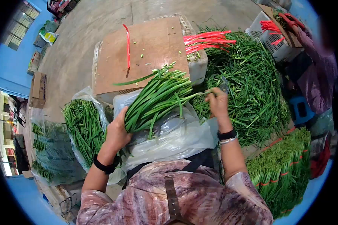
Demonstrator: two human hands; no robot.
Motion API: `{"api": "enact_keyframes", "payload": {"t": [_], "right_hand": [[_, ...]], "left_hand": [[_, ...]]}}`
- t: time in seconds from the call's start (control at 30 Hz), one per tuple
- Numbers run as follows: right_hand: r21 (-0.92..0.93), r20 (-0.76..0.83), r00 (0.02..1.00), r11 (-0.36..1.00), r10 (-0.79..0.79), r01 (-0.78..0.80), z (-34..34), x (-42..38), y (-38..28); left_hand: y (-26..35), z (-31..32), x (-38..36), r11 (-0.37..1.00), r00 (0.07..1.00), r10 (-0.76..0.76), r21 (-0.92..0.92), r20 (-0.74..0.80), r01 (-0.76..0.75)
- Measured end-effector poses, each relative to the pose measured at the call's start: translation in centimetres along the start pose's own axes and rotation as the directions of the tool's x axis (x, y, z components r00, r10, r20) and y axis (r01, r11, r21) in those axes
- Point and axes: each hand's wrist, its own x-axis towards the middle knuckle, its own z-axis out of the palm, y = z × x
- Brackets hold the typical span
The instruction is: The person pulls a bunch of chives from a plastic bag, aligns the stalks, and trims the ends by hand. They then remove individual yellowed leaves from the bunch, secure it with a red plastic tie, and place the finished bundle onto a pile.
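Note:
My left hand point(118, 129) is wrapped round the lower part of a bunch of long green stalks point(157, 99), held over clear plastic sheeting point(172, 138) on my lap. The pale cut ends of the bunch point up and right, over the edge of a brown board point(146, 48). To the right of the bunch, my right hand point(217, 101) has its fingers pinched together at a thin stalk that reaches toward the bunch. A blade-like piece point(224, 85) shows beside its fingers. One red strip point(128, 47) lies on the board among cut bits.
Red strips point(210, 39) lie right of the board, beside a large heap of loose greens point(248, 86). Tied bundles point(281, 168) stand at lower right. Bagged greens point(84, 127) are at left. A co-worker's sleeve point(317, 75) and a blue stool point(301, 108) are at right.

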Motion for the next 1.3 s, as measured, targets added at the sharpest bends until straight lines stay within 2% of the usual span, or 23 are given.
{"api": "enact_keyframes", "payload": {"t": [0.03,0.07,0.1,0.13,0.17,0.2,0.23,0.33,0.4,0.53,0.57,0.63,0.67,0.8,0.87,0.93,0.97,1.0,1.07,1.1,1.2,1.27,1.3], "right_hand": [[0.076,-0.080,0.991,0.992,0.107,-0.100,-1.5,0.5,1.6],[0.138,-0.157,0.889,0.901,0.431,-0.412,-3.0,1.5,2.9],[0.281,-0.200,0.854,0.864,0.479,-0.419,-4.6,1.5,3.0],[0.228,-0.144,0.857,0.859,0.495,-0.458,-6.9,2.1,8.5],[-0.333,-0.223,0.896,0.834,0.384,-0.441,-7.4,1.6,8.0],[-0.786,-0.226,0.942,0.524,0.248,-0.327,-8.0,1.1,6.9],[-0.835,-0.262,0.937,0.432,0.232,-0.340,-7.3,0.5,4.9],[-0.772,0.065,0.971,0.605,-0.230,0.195,-5.5,1.4,2.9],[-0.229,0.122,0.985,0.962,-0.121,0.147,-1.8,2.5,-3.0],[-0.061,0.540,0.839,0.992,-0.062,0.112,2.1,3.9,-2.6],[-0.169,0.538,0.843,0.978,-0.014,0.125,1.4,3.5,-2.3],[-0.120,0.383,0.914,0.974,-0.135,0.194,-0.6,1.6,-4.7],[-0.129,0.308,0.931,0.960,-0.197,0.246,-1.6,0.6,-5.5],[-0.155,0.433,0.899,0.977,-0.069,0.149,-4.2,-1.7,-4.7],[-0.295,0.479,0.868,0.906,-0.133,0.302,-5.7,-2.4,-1.9],[-0.392,0.342,0.934,0.887,-0.105,0.243,-7.8,-3.2,0.4],[-0.437,0.305,0.948,0.898,0.092,0.053,-9.3,-3.3,0.6],[-0.359,0.254,0.893,0.894,0.371,-0.270,-10.8,-3.1,1.5],[-0.856,0.133,0.937,0.513,0.323,-0.055,-12.5,-3.7,2.7],[-0.930,0.003,0.950,0.351,0.313,-0.113,-12.0,-3.8,2.4],[-0.431,0.121,0.991,0.902,0.049,0.008,-8.0,-1.4,-1.1],[-0.143,0.234,0.969,0.989,0.082,-0.049,-3.4,0.2,-4.7],[-0.235,0.256,0.966,0.971,0.021,0.042,-1.1,0.7,-4.8]], "left_hand": [[-0.1,0.1,0.0,1.000,1.000,0.002,-0.007,-0.005,-0.002],[-0.2,0.1,0.0,1.000,1.000,0.005,-0.013,-0.008,-0.006],[-0.2,0.1,-0.1,1.000,1.000,0.016,-0.015,-0.009,-0.016],[-0.3,0.1,-0.1,0.999,1.000,0.027,-0.017,-0.010,-0.027],[-0.3,0.1,0.0,0.999,0.999,0.038,-0.018,-0.015,-0.038],[-0.2,0.0,0.1,0.999,0.999,0.049,-0.024,-0.004,-0.049],[-0.1,-0.3,-0.1,0.998,0.998,0.059,-0.030,0.013,-0.058],[0.8,-1.0,-0.2,0.997,0.997,0.064,-0.039,0.045,-0.062],[0.7,-0.8,-0.2,0.995,0.996,0.091,-0.044,0.021,-0.090],[-0.5,0.1,-0.4,0.981,0.971,0.190,-0.013,-0.143,-0.193],[-0.5,-0.3,-0.4,0.977,0.958,0.211,0.021,-0.192,-0.211],[-0.6,-0.8,-0.8,0.973,0.914,0.226,0.043,-0.338,-0.225],[0.9,-2.2,-0.9,0.965,0.898,0.253,0.162,-0.361,-0.207],[-0.9,-0.3,-0.2,0.964,0.932,0.221,0.210,-0.287,-0.164],[-0.9,0.4,0.4,0.958,0.942,0.209,0.246,-0.264,-0.144],[-0.9,0.7,0.0,0.942,0.950,0.201,0.312,-0.239,-0.121],[-1.1,0.9,0.1,0.946,0.934,0.220,0.296,-0.282,-0.134],[-1.1,0.8,0.2,0.941,0.935,0.223,0.310,-0.277,-0.132],[-0.9,0.8,0.1,0.933,0.937,0.233,0.333,-0.260,-0.139],[-0.7,0.8,0.3,0.923,0.934,0.250,0.354,-0.255,-0.150],[-0.5,0.8,-0.2,0.904,0.937,0.263,0.398,-0.231,-0.156],[-0.5,1.0,0.2,0.898,0.934,0.276,0.407,-0.229,-0.166],[-0.2,1.0,0.2,0.902,0.930,0.277,0.400,-0.242,-0.164]]}}
